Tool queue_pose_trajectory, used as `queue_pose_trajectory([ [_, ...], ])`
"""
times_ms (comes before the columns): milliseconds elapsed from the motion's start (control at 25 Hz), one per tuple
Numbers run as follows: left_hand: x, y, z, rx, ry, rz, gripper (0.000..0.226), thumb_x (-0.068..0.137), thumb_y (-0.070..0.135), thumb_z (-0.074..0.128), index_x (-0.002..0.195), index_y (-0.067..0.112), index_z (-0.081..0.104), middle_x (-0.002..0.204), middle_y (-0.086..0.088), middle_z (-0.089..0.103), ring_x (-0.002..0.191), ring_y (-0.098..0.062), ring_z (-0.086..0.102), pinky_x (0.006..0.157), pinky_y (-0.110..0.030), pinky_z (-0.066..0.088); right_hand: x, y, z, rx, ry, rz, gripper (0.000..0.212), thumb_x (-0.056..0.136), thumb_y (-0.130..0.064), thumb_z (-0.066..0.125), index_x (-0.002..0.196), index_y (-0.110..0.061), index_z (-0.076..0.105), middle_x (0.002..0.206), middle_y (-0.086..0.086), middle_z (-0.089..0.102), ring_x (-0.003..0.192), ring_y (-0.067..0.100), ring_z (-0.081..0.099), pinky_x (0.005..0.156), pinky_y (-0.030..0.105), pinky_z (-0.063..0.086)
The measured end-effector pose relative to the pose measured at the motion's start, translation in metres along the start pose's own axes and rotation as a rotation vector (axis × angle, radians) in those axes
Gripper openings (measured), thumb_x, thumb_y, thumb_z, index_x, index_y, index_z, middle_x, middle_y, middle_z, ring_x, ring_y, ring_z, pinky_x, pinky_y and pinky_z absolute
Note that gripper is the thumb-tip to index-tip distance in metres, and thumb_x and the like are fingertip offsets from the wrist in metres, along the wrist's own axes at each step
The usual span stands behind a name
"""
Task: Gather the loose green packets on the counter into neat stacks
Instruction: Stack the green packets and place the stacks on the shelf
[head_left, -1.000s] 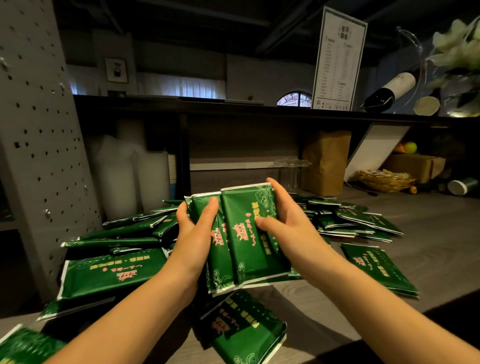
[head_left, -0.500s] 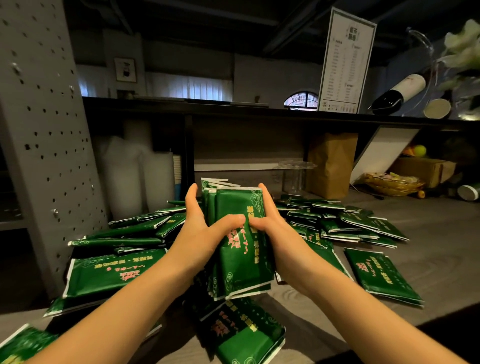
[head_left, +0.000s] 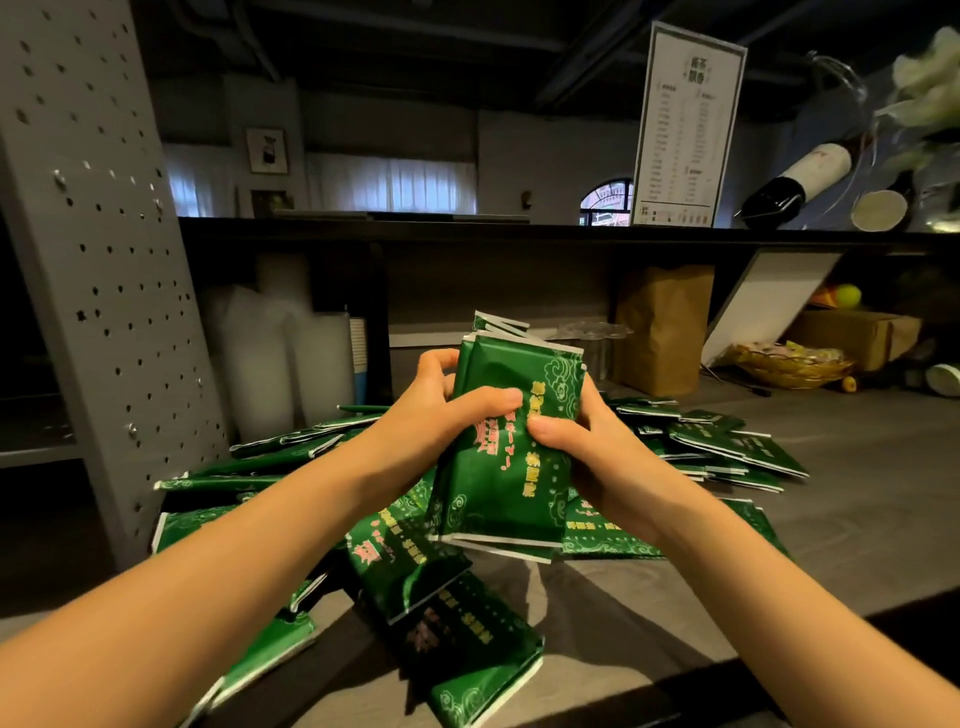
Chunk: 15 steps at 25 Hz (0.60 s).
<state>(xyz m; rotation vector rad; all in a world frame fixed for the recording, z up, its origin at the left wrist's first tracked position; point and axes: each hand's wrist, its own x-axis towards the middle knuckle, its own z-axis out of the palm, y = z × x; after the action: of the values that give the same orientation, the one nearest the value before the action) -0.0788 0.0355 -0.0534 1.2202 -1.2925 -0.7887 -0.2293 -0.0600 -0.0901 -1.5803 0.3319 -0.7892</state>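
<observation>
My left hand (head_left: 431, 410) and right hand (head_left: 587, 452) both grip a stack of packets (head_left: 509, 467). My thumbs press on its glossy green front, and my right fingers are hidden behind it. The stack stands nearly upright above the middle of the grey wood-grain counter (head_left: 857, 519). The packets are flat rectangles with white sealed ends and gold print too blurred to read. Loose packets (head_left: 737, 447) lie strewn beneath and toward both side edges, some covered by my forearms. A creased brown paper bag (head_left: 665, 327) stands at the back edge.

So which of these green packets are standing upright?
Only the bundle held between left hand and right hand; the others lie scattered flat on the counter.
</observation>
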Motion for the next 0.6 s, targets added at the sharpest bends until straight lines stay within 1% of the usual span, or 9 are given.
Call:
queue_pose_trajectory([
  [120,-0.013,-0.001,0.014,0.018,-0.048,0.022,0.072,0.066,0.034,0.080,0.123,0.023,0.038,0.111,-0.002,0.063,0.090,-0.014,0.070,0.075,-0.030,0.057,-0.017,0.001,-0.008,-0.012,0.026,-0.022,0.113,0.051,-0.031,0.083,0.143,-0.048,0.019,0.135,0.008,0.051,0.104,0.025,0.066,0.080,0.041,0.056],
  [160,-0.019,-0.003,0.020,0.039,-0.071,0.023,0.069,0.068,0.035,0.079,0.123,0.025,0.038,0.111,0.000,0.063,0.091,-0.013,0.070,0.076,-0.028,0.057,-0.026,0.004,-0.011,-0.024,0.046,-0.038,0.117,0.048,-0.033,0.085,0.141,-0.053,0.017,0.138,0.005,0.048,0.109,0.024,0.064,0.083,0.042,0.056],
  [240,-0.030,-0.008,0.033,0.068,-0.101,0.030,0.065,0.070,0.035,0.068,0.127,0.027,0.038,0.113,0.004,0.064,0.096,-0.010,0.068,0.078,-0.025,0.056,-0.041,0.011,-0.016,-0.088,0.118,-0.081,0.120,0.042,-0.041,0.090,0.134,-0.065,0.016,0.144,-0.001,0.042,0.122,0.023,0.055,0.092,0.046,0.052],
  [280,-0.034,-0.013,0.040,0.072,-0.106,0.042,0.066,0.072,0.035,0.065,0.131,0.028,0.038,0.116,0.006,0.064,0.099,-0.008,0.066,0.081,-0.024,0.055,-0.048,0.012,-0.018,-0.126,0.154,-0.109,0.119,0.044,-0.042,0.090,0.132,-0.068,0.014,0.145,-0.006,0.040,0.126,0.021,0.050,0.096,0.048,0.049],
  [360,-0.038,-0.022,0.052,0.034,-0.103,0.054,0.063,0.079,0.028,0.064,0.137,0.028,0.038,0.120,0.008,0.063,0.104,-0.005,0.064,0.085,-0.023,0.053,-0.059,0.012,-0.024,-0.179,0.183,-0.159,0.119,0.055,-0.034,0.088,0.136,-0.064,0.007,0.142,-0.013,0.042,0.126,0.014,0.049,0.098,0.043,0.049],
  [440,-0.039,-0.029,0.063,-0.054,-0.087,0.037,0.055,0.087,0.012,0.060,0.136,0.028,0.040,0.116,0.008,0.065,0.098,-0.004,0.066,0.077,-0.019,0.054,-0.068,0.013,-0.028,-0.221,0.173,-0.181,0.121,0.059,-0.027,0.087,0.139,-0.059,0.001,0.136,-0.020,0.042,0.122,0.006,0.050,0.096,0.032,0.049],
  [480,-0.041,-0.032,0.067,-0.099,-0.072,0.024,0.056,0.087,0.007,0.060,0.135,0.030,0.040,0.113,0.008,0.066,0.094,-0.004,0.067,0.073,-0.019,0.054,-0.072,0.014,-0.029,-0.236,0.163,-0.184,0.123,0.059,-0.027,0.087,0.139,-0.059,0.000,0.133,-0.023,0.041,0.121,0.003,0.050,0.094,0.027,0.049],
  [520,-0.042,-0.037,0.072,-0.136,-0.046,0.015,0.061,0.085,0.007,0.063,0.135,0.032,0.039,0.112,0.008,0.066,0.091,-0.004,0.068,0.071,-0.019,0.054,-0.076,0.016,-0.029,-0.249,0.152,-0.188,0.124,0.059,-0.027,0.088,0.138,-0.061,0.000,0.133,-0.024,0.040,0.121,0.002,0.049,0.092,0.025,0.050],
  [600,-0.046,-0.046,0.081,-0.191,0.027,0.025,0.077,0.073,0.020,0.074,0.137,0.037,0.034,0.115,0.007,0.065,0.095,-0.007,0.068,0.072,-0.022,0.055,-0.081,0.023,-0.027,-0.265,0.132,-0.189,0.123,0.055,-0.030,0.086,0.137,-0.063,0.000,0.135,-0.024,0.040,0.123,0.003,0.049,0.092,0.027,0.051],
])
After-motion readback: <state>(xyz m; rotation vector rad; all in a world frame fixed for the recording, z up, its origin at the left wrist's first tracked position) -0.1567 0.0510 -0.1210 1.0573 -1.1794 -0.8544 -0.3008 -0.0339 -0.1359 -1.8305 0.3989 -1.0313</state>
